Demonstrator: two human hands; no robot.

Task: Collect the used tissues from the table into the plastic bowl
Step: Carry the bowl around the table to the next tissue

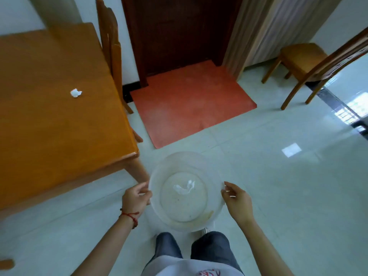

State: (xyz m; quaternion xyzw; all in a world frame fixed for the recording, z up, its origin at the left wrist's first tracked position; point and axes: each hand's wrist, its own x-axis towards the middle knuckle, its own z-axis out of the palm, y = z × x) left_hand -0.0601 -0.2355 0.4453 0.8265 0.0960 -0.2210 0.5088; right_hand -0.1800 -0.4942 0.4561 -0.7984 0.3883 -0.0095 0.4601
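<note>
Btwn hands point(185, 198): plastic bowl point(186, 191).

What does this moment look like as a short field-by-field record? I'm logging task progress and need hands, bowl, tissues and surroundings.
left hand: grips the bowl's left rim
right hand: fingers curled at the bowl's right rim
plastic bowl: clear, held over the floor, beside the table corner
bowl contents: something pale and crumpled, possibly a tissue; unclear through the plastic
tissue: one crumpled white piece lying on the table
table: orange wood, to the person's left
surroundings: red mat, wooden chair
</note>
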